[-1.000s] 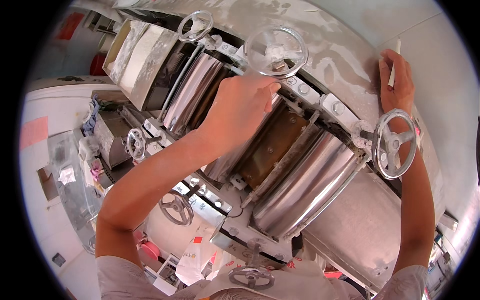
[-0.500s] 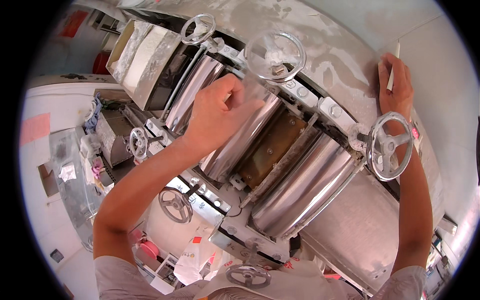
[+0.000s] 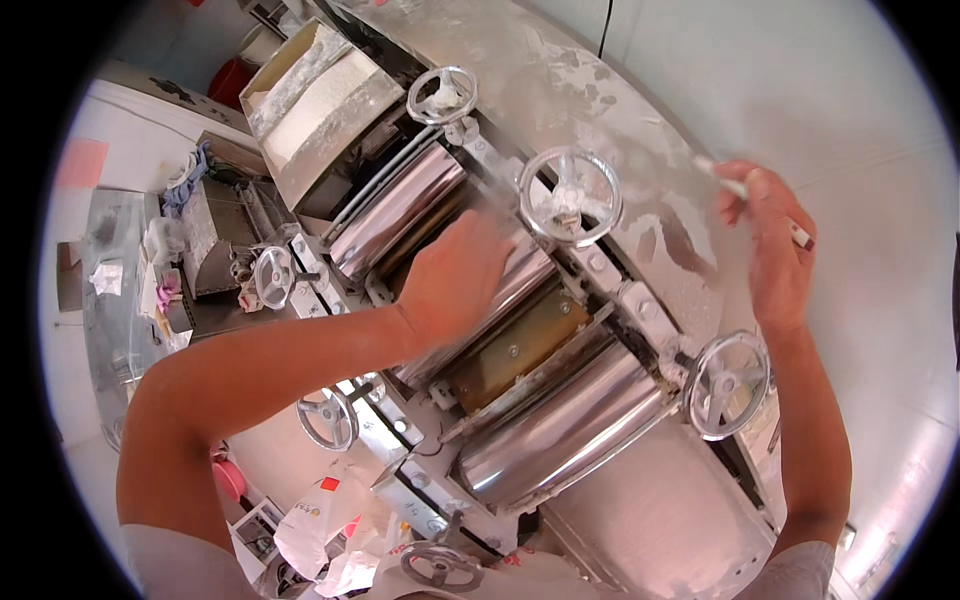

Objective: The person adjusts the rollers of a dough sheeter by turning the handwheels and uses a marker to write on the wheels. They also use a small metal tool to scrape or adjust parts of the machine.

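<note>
My left hand (image 3: 455, 275) reaches over the middle of a roller machine, back of the hand up. Its fingers point down toward a shiny steel roller (image 3: 520, 270) and are blurred and partly hidden. I cannot make out whether they touch the roller or hold anything. My right hand (image 3: 780, 250) is raised beyond the machine's right side, closed around a slim white pen-like stick (image 3: 735, 187) with a dark end. Below that hand is a metal handwheel (image 3: 727, 385). A larger steel roller (image 3: 565, 425) lies nearer to me, beyond it a brownish plate (image 3: 515, 352).
Other handwheels (image 3: 570, 196) stick out along both sides of the machine. At its far left end sits a metal hopper (image 3: 385, 95) with white powder in it. A powder-dusted metal surface (image 3: 560, 85) runs along the far side. White bags (image 3: 315, 525) lie at lower left.
My right hand has lifted off the far surface and turned, swinging the stick to point left. My left hand is lower, its fingers now turned down. The whole view has shifted.
</note>
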`<state>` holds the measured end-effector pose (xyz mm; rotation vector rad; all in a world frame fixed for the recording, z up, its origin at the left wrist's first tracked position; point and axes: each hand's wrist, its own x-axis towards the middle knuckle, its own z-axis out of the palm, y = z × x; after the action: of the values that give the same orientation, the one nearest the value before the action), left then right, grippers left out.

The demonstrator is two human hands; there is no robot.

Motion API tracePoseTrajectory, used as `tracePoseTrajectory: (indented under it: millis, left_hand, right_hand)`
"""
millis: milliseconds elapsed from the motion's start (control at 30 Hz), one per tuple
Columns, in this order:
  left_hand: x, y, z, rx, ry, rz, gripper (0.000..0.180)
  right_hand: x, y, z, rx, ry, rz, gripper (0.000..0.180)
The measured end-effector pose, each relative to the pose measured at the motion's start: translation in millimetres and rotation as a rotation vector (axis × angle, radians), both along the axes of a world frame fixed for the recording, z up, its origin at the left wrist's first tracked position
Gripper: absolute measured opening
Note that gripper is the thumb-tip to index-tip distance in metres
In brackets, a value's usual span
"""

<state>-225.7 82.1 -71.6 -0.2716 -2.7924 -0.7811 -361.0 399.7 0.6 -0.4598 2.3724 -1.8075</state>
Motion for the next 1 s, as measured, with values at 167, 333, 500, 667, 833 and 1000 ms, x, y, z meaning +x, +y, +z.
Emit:
tracePoseTrajectory:
  millis: [167,333,500,667,833,1000]
  left_hand:
    - [1.1,-7.1,-2.4,-0.047,-0.06,-0.097,0.015]
    - [-2.7,-6.6,-1.7,-0.032,-0.022,-0.143,0.019]
    - [-2.1,-7.7,0.1,-0.051,-0.03,-0.163,0.021]
    - [-2.1,-7.9,-1.7,-0.073,-0.04,-0.161,0.023]
    - [-3.1,-6.9,0.0,-0.06,-0.038,-0.148,0.023]
    - [-3.9,-6.4,-0.9,-0.044,-0.041,-0.118,0.023]
  right_hand:
    - [-3.8,-19.0,-2.9,-0.091,-0.419,0.253,0.014]
    - [-3.4,-46.2,-25.1,-0.096,-0.227,0.428,0.011]
    - [-3.9,-62.8,-47.1,-0.113,-0.244,0.394,0.011]
    - [0.7,-72.5,-63.5,-0.129,-0.066,0.361,0.018]
    - [2.7,-76.2,-64.8,-0.129,0.013,0.343,0.023]
    - [1.9,-77.1,-67.2,-0.158,0.026,0.337,0.022]
